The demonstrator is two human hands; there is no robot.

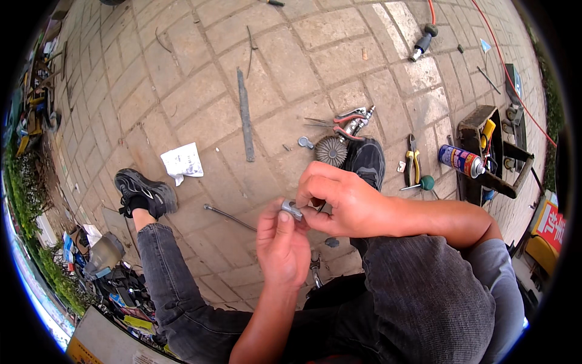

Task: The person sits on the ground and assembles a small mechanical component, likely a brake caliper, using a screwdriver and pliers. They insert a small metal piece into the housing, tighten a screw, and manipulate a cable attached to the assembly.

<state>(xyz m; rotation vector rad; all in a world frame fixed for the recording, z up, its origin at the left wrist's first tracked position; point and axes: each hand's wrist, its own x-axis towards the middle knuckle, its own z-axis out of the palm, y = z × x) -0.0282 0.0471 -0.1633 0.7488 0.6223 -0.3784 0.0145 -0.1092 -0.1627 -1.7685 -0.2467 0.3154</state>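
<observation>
My left hand is closed on a small grey metal cylindrical part, thumb along its side. Right beside it, my right hand is pinched with its fingertips at the part's end; what they hold there, if anything, is hidden. Below and left of the hands, a dark cable with a metal end lies on the paving. Beyond them, next to my right shoe, are a ribbed round metal part, red-handled pliers and a small grey ring-ended piece.
Yellow-and-black pliers, a green-handled screwdriver, a spray can and a tool box stand to the right. An air tool on a red hose lies far right. A white packet and flat grey strip lie left.
</observation>
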